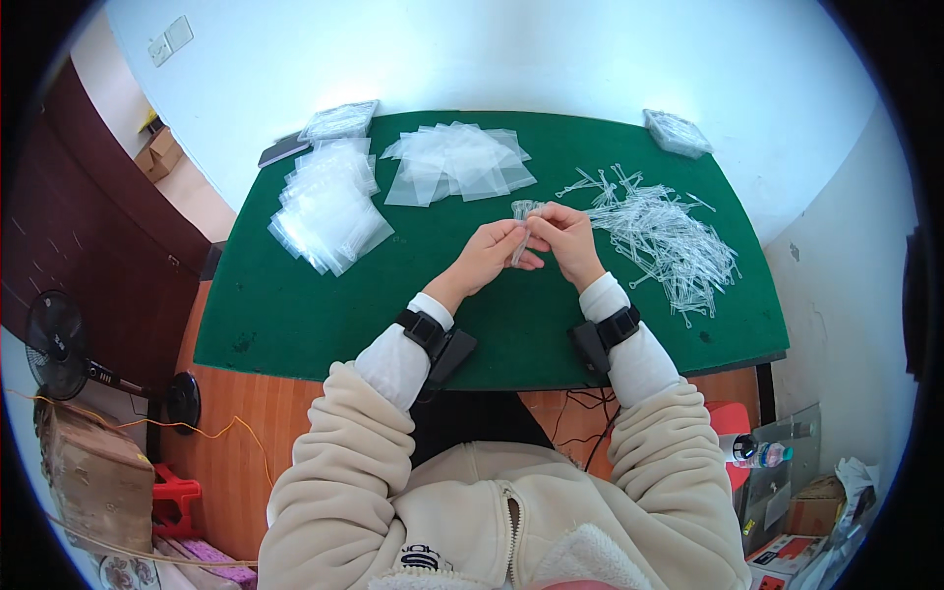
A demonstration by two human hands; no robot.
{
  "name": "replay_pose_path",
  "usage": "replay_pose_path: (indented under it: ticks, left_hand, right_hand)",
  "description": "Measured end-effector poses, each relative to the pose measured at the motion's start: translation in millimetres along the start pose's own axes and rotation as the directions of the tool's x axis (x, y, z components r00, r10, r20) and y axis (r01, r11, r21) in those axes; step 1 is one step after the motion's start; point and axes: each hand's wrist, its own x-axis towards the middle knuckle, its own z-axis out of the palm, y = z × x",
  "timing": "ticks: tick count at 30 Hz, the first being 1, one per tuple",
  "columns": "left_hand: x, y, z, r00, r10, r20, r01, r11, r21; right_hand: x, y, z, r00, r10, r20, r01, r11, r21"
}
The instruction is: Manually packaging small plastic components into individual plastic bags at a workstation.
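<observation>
Both hands meet over the middle of the green table. A small bundle of clear plastic sticks with looped ends (521, 210) stands upright between them. My left hand (495, 253) is closed round the lower part of the bundle. Fingers and thumb of my right hand (563, 236) pinch at its upper right side; how many sticks they grip is hidden. Just right of my right hand spreads a large loose pile of the same clear sticks (669, 241). Beyond my hands lies a fanned heap of clear plastic bags (457, 162).
A second stack of clear bags (332, 211) lies on the left of the green table (285, 324). Wrapped clear packs (339, 120) sit at the far left edge, and another pack (677, 133) at the far right. A fan (57, 339) and cardboard box (98, 477) stand on the floor left.
</observation>
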Motion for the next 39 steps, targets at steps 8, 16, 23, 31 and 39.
replay_pose_path:
  ticks: [8,16,23,31,39]
  left_hand:
    - [0.9,-4.5,-4.0,1.000,0.001,0.031,-0.004,0.995,0.095]
    - [1.7,-3.3,2.1,1.000,-0.027,0.008,0.027,0.999,-0.020]
    - [1.7,-3.1,1.7,1.000,-0.007,-0.007,0.008,0.998,0.057]
    - [2.3,-3.5,0.8,0.999,-0.049,-0.017,0.050,0.999,0.017]
    - [3.3,-6.9,-0.9,0.999,-0.006,-0.035,0.005,1.000,-0.015]
  right_hand:
    - [-2.3,-0.9,1.4,0.997,0.075,0.006,-0.074,0.997,-0.027]
    - [-2.2,2.1,2.8,0.990,0.141,-0.015,-0.139,0.987,0.082]
    - [-2.4,4.2,4.9,0.991,0.136,-0.010,-0.136,0.990,0.039]
    - [-2.1,5.5,4.1,0.994,0.106,0.012,-0.106,0.993,0.054]
    - [-2.2,5.9,6.1,0.993,0.110,-0.028,-0.108,0.992,0.062]
